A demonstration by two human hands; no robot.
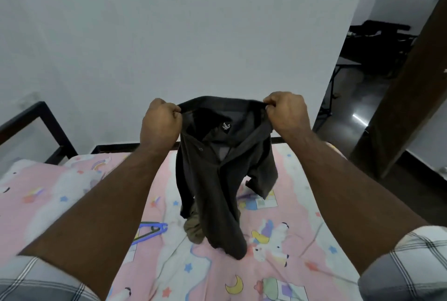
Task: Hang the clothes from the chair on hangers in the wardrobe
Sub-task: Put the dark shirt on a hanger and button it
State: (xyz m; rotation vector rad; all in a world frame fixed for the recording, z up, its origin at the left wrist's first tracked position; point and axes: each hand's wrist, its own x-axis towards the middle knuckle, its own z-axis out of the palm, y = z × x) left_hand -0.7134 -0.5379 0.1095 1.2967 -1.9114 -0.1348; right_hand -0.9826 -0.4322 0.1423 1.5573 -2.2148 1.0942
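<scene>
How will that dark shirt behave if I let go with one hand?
Probably floppy: the dark shirt droops in folds between the left hand and right hand. Seemingly light, held by pinches alone. Released, it would likely sag onto the bed.

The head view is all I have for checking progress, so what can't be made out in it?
- Olive garment: mostly hidden behind the hanging dark shirt, held by the left hand and right hand.
- Hangers: partly covered by the left forearm, so their count is unclear.
- Shirt label: too small to read.
- Chair and wardrobe: outside the frame.
</scene>
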